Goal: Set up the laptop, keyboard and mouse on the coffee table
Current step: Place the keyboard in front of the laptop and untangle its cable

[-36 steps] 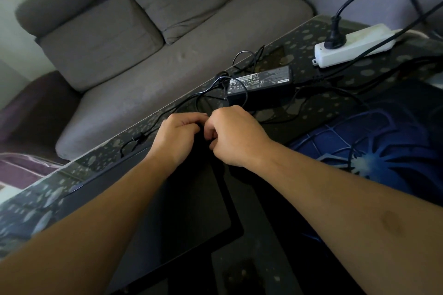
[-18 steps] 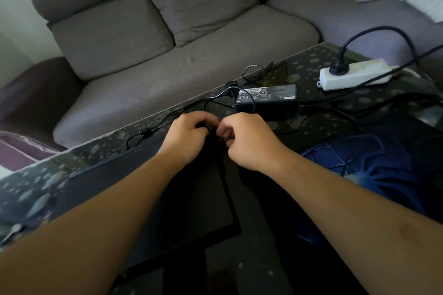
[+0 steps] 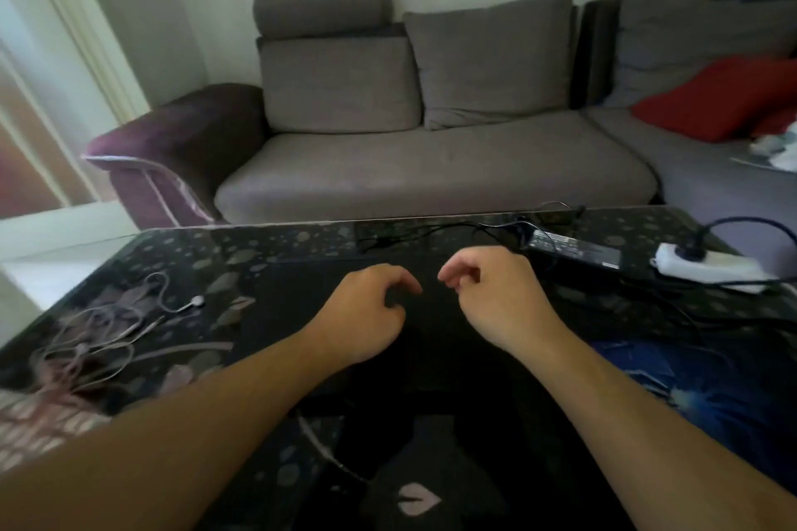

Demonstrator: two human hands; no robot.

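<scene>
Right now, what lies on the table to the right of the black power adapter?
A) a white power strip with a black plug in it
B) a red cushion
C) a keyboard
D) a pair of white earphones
A: the white power strip with a black plug in it lies right of the power adapter on the table.
</scene>
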